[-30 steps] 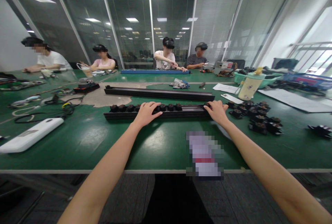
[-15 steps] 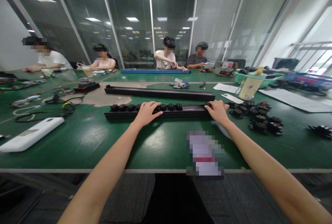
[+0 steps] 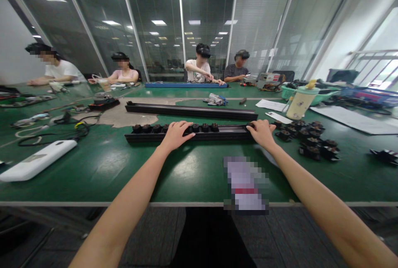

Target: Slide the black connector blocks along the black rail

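Observation:
A long black channel rail point(image 3: 146, 138) lies crosswise on the green table before me, with several small black modules point(image 3: 205, 127) seated in a row along its left and middle part. My left hand point(image 3: 178, 135) grips the rail near its middle, fingers over the top and thumb along the near side. At the rail's right end, my right hand point(image 3: 261, 134) is closed with curled fingers on a small black module point(image 3: 250, 125), mostly hidden by the fingers. Between the hands, a stretch of bare channel point(image 3: 231, 129) shows. Behind lies a second black rail point(image 3: 189, 111).
Loose black modules point(image 3: 314, 139) are piled right of my right hand. A blurred-out phone-like item point(image 3: 245, 183) lies near the table's front edge. A pale yellow tumbler point(image 3: 302, 102), papers point(image 3: 354, 119), a white device point(image 3: 39, 160) and cables point(image 3: 46, 135) surround. Several people sit across.
My right hand has shifted very slightly to the right at the rail's end. My left hand and both rails stay where they were.

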Available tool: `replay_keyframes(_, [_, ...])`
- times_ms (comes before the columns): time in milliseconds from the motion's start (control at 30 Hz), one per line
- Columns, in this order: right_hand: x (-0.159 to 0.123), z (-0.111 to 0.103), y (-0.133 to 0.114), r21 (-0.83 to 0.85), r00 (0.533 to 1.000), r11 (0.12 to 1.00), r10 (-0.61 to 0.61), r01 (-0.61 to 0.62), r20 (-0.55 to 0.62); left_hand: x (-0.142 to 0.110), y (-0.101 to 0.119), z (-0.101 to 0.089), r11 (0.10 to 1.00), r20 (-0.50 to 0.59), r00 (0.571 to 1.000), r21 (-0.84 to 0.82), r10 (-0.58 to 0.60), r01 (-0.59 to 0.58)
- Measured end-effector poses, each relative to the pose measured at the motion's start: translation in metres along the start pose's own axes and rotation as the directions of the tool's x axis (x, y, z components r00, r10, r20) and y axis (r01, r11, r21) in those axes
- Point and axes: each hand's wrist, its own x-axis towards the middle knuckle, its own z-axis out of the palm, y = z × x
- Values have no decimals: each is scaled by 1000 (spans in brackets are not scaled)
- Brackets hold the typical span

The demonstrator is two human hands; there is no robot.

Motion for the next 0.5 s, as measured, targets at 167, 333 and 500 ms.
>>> replay_keyframes(167, [1,0,1,-10,1000,1000,-2,2,10,0,0,0,1000,-1,1000,-4,1,-1])
replay_keyframes(333, [0,-1,0,-27,1000,1000,1,-1,19,0,1,0,1000,0,1000,-1,0,0])
replay_keyframes(500, [-1,-2,-1,-40,1000,999,7,-7,21,0,0,0,1000,4,1000,6,-5,5])
